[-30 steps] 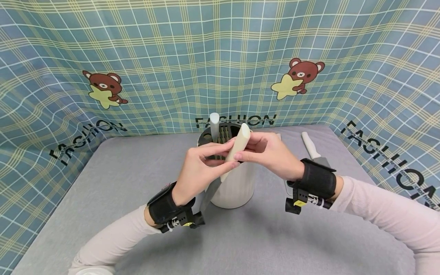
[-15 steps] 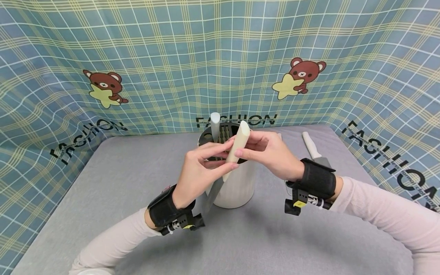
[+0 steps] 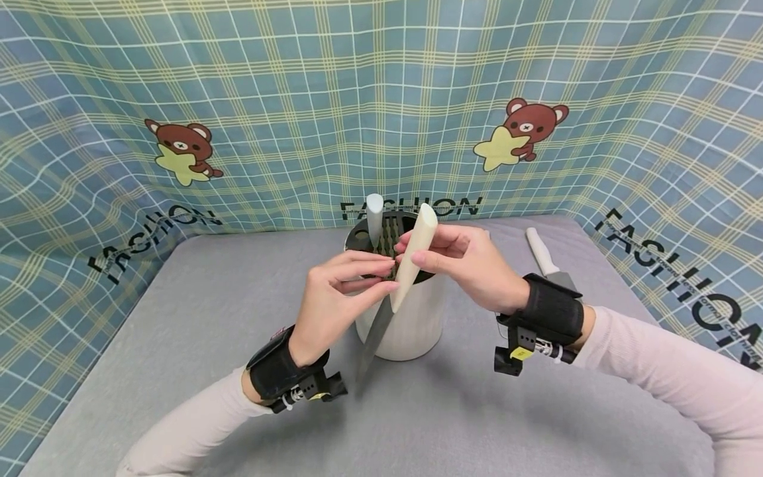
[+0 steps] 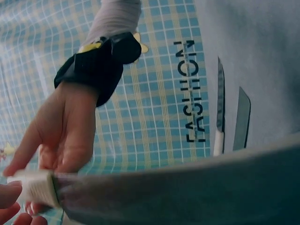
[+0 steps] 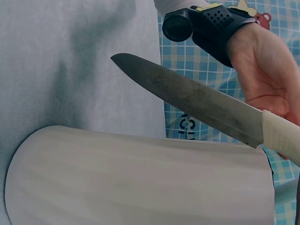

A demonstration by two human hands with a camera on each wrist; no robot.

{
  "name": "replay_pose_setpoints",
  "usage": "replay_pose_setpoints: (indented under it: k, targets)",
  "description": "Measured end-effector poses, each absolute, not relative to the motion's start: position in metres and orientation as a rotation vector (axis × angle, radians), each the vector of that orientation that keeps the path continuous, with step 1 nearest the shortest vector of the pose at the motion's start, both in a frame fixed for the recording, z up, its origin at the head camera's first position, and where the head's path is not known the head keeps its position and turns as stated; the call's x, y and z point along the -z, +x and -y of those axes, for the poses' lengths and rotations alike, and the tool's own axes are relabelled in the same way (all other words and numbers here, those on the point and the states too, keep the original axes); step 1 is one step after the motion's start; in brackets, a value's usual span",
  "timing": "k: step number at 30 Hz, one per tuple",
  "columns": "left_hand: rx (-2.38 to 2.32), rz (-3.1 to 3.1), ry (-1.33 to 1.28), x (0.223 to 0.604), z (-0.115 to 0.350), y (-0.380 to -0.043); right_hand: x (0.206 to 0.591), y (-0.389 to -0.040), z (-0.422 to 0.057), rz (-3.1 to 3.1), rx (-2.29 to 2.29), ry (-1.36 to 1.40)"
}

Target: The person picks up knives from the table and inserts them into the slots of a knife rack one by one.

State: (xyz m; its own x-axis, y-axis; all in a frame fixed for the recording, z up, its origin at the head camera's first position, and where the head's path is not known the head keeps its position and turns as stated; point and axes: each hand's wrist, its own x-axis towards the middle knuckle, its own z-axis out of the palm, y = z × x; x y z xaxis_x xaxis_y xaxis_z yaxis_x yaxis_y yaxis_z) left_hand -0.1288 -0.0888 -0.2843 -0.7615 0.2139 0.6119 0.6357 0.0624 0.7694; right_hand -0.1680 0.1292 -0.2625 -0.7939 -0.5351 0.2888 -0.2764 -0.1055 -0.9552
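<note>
Below my hands hangs a kitchen knife [image 3: 411, 265] with a cream handle, its wide blade [image 5: 187, 96] slanting down to the left. My right hand [image 3: 473, 265] pinches the handle between thumb and fingers. On the other side, my left hand [image 3: 342, 295] has its fingers nearly straight, their tips beside the handle's lower part; whether they still touch it is hard to tell. Just behind stands a white round knife block [image 3: 411, 331] with a black slotted top. A second knife's pale handle [image 3: 374, 215] sticks up from the block's back left.
At the right of the grey table [image 3: 238, 278] lies a white-handled knife [image 3: 539, 252], partly behind my right wrist. The left wrist view shows another blade [image 4: 242, 117] beside it. A plaid cloth [image 3: 334, 99] hangs along the back and sides.
My left hand has drawn back slightly to the left, its fingers loosening from the handle. The right hand keeps hold of the knife, which has hardly moved.
</note>
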Motion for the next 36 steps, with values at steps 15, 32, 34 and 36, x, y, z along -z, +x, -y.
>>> replay_pose_setpoints:
  k: [15,32,34,36]
  targets:
    - [1.790,1.953,-0.605,0.299,0.119,-0.151,0.263,-0.169,-0.134,-1.937,2.039,-0.892]
    - [2.163,2.008,-0.457,0.329,0.131,-0.180,0.270,-0.170,-0.145,-1.813,2.153,-0.960]
    - [2.186,1.963,-0.516,0.349,0.137,-0.194,0.271,-0.170,-0.146,-1.766,2.182,-0.975]
    - [2.213,1.945,-0.529,0.354,0.138,-0.198,0.272,-0.169,-0.147,-1.718,2.213,-0.994]
